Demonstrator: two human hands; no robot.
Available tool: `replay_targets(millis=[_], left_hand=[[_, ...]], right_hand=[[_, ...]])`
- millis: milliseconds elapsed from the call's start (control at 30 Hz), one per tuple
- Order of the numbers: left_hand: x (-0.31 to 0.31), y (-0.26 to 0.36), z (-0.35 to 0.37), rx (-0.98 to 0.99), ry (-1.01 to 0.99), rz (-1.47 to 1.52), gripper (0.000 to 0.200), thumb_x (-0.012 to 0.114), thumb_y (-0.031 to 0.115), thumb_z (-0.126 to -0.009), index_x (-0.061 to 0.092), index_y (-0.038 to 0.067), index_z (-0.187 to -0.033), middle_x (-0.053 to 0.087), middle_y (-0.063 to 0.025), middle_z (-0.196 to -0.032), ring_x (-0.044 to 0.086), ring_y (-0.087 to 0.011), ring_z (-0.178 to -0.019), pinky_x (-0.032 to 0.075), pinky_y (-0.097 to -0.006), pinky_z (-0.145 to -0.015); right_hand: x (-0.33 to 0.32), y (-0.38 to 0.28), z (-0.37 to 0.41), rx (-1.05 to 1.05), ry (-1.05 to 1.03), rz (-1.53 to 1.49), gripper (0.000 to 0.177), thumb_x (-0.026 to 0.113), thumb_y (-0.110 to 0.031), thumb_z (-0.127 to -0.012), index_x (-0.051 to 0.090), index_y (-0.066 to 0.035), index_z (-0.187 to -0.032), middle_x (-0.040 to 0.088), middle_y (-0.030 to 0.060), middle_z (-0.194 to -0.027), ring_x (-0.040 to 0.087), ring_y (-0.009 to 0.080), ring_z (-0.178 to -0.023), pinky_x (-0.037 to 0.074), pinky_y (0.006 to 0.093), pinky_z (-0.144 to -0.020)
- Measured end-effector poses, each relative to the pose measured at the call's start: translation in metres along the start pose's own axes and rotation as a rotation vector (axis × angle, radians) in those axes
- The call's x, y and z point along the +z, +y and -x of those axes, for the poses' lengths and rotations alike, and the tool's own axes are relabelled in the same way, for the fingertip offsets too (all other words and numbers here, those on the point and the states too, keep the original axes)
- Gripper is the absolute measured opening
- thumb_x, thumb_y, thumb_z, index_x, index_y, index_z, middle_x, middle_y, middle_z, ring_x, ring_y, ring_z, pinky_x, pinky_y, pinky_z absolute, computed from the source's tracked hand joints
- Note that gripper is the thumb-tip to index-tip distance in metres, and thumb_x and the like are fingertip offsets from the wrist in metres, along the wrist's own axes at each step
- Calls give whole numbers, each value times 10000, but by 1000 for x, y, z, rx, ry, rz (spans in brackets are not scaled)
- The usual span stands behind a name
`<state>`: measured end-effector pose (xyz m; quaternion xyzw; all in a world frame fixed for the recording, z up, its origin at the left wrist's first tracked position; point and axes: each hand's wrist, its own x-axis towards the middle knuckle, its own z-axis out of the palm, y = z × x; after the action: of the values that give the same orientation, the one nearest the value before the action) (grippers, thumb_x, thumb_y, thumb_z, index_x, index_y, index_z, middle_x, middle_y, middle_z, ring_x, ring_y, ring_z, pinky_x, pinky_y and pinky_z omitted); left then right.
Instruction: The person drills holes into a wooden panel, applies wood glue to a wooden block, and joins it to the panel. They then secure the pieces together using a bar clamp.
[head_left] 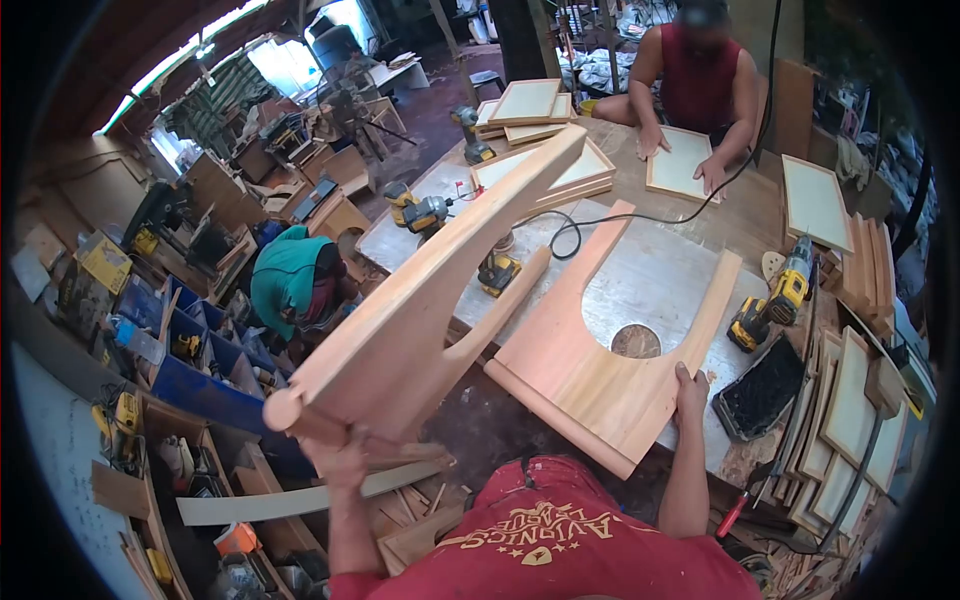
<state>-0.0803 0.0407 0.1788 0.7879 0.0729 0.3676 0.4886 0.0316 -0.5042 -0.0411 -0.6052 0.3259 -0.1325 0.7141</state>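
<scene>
Two pale wooden panels with curved cut-outs are in my hands. My left hand (345,460) grips the lower end of the left wooden panel (385,345), which is raised and tilted, with its long edge reaching over the table. My right hand (690,392) holds the right side of the other wooden panel (590,385), close beside its curved cut-out. This second panel lies partly over the table's metal top (640,280), its thick rounded edge toward my body. The two panels are close together, with a narrow gap between them near the middle.
Drills (775,295) and framed panels (530,100) rest on the table. Across it, a person in a red sleeveless top (700,75) handles a framed panel (680,165). Another person in green (290,270) bends at the left. A black tray (760,388) lies at the right edge.
</scene>
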Motion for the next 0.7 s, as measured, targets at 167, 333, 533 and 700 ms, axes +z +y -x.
replay_targets(millis=[167,333,533,700], left_hand=[[-158,54,17,337,140,-674,707,779,272,-784,494,-60,-1339,608,-147,-1229,592,-240,-1124,459,-389,-999],[-178,205,51,144,233,-825,744,817,406,-768,559,-88,-1261,609,-169,-1224,591,-265,-1076,464,-395,-950],[-140,291,79,-307,-124,-772,803,786,478,-807,521,-99,-1297,642,-173,-1164,598,-220,-1060,469,-372,-937],[-116,178,102,-755,56,-817,395,799,142,-784,660,-57,-1097,648,-10,-907,571,-109,-802,491,-288,-741]], right_hand=[[-6,5,-2,18,-35,-13,406,683,-208,-942,581,111,-1170,662,168,-1062,649,232,-913,521,360,-813],[-7,2,-2,26,-43,25,390,666,-203,-955,575,98,-1186,657,169,-1076,648,230,-921,520,360,-826],[4,-16,7,79,-81,-59,361,628,-167,-983,551,93,-1222,646,171,-1103,646,234,-940,531,366,-831],[3,-21,8,105,-120,-13,404,598,-190,-1012,521,98,-1285,631,184,-1154,651,261,-962,540,386,-840]])
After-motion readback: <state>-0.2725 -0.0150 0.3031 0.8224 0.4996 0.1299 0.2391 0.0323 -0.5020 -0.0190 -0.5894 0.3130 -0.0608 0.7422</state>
